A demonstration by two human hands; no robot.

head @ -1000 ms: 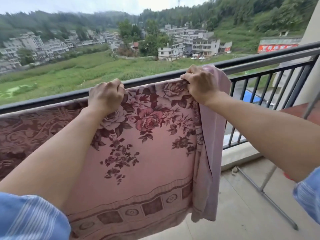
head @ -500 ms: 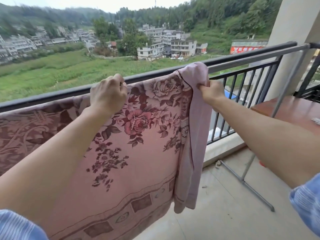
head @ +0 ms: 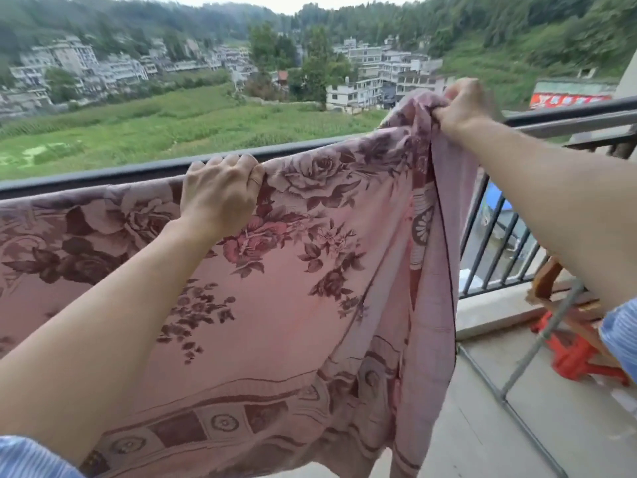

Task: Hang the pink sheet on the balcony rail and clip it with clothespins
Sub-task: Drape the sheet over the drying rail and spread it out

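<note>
Both clutch the pink sheet (head: pixel 275 322), my left hand (head: pixel 220 196) on the balcony rail (head: pixel 103 172), right hand (head: pixel 462 105) above it; unclipped, it may slide.

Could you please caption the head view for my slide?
Left hand holds the pink floral sheet on the dark balcony rail; right hand grips its raised corner.

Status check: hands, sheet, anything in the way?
Left hand grips pink sheet on rail. Right hand holds bunched corner above rail. No clothespins in view. Metal frame on floor, right side.
</note>
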